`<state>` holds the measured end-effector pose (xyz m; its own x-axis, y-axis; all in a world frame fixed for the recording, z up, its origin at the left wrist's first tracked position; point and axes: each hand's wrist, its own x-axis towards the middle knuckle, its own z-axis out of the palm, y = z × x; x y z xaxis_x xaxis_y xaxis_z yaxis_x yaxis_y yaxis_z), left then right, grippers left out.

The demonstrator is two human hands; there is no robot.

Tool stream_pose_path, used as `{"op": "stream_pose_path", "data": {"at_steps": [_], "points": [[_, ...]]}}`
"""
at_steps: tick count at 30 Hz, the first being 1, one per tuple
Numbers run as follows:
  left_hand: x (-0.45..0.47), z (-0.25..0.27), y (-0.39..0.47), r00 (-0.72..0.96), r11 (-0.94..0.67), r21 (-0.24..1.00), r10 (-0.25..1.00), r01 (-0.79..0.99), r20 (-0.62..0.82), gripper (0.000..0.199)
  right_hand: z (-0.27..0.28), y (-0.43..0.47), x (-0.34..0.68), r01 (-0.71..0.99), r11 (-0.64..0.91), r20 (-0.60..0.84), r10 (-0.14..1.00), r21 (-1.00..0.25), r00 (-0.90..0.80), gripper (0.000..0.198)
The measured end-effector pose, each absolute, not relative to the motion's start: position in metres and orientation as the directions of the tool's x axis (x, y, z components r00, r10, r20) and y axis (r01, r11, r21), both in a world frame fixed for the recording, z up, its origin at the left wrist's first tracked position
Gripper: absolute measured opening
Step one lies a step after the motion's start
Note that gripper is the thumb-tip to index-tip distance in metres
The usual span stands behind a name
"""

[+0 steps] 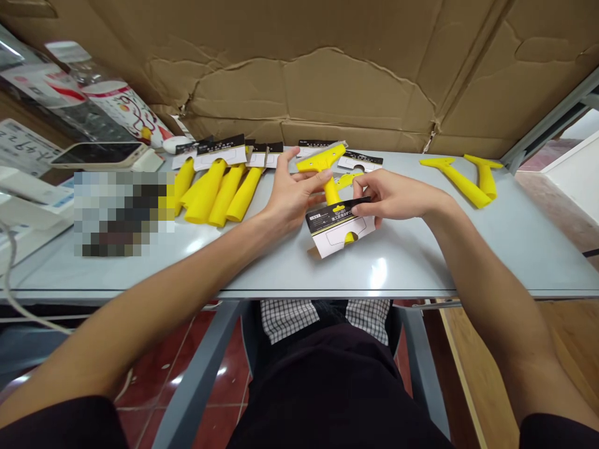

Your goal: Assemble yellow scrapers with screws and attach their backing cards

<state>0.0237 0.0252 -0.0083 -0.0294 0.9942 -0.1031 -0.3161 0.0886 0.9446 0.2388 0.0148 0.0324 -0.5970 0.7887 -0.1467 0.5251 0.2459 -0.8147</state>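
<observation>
My left hand (294, 187) grips a yellow scraper (331, 188) just below its wide head, index finger raised. A folded black and white packaging card (339, 227) sits around the handle's lower end, and a bit of yellow shows through its cutout. The thumb and fingers of my right hand (381, 196) pinch the card's upper right edge. Behind my hands lie more black and white cards (362, 161) and another yellow scraper (347, 181), partly hidden.
Several carded yellow scrapers (218, 187) lie side by side on the grey table (262, 268). Two yellow scrapers without cards (463, 181) lie at the right. A phone (100, 154) and a drink bottle (116, 100) are at the left. Cardboard (304, 81) stands behind.
</observation>
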Motion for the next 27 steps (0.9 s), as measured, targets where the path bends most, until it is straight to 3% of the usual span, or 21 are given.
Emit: {"op": "stream_pose_path", "data": {"at_steps": [4, 10, 19, 27], "points": [[0.020, -0.011, 0.030, -0.048, 0.077, 0.956, 0.994, -0.284, -0.094, 0.074, 0.034, 0.012, 0.237, 0.528, 0.253, -0.138, 0.794, -0.811, -0.592, 0.029], [0.015, -0.014, 0.038, -0.023, 0.126, 0.952, 0.990, -0.281, -0.138, 0.077, 0.042, 0.006, 0.238, 0.472, 0.312, -0.134, 0.702, -0.825, -0.699, 0.026], [0.012, -0.011, 0.042, 0.046, 0.121, 0.971, 0.992, -0.204, -0.114, 0.068, 0.043, 0.006, 0.238, 0.581, 0.245, -0.128, 0.842, -0.776, -0.525, 0.031], [0.009, -0.009, 0.046, -0.014, 0.091, 0.960, 0.995, -0.265, -0.098, 0.066, 0.042, 0.005, 0.235, 0.561, 0.447, 0.034, 0.802, -0.697, -0.596, 0.033]]}}
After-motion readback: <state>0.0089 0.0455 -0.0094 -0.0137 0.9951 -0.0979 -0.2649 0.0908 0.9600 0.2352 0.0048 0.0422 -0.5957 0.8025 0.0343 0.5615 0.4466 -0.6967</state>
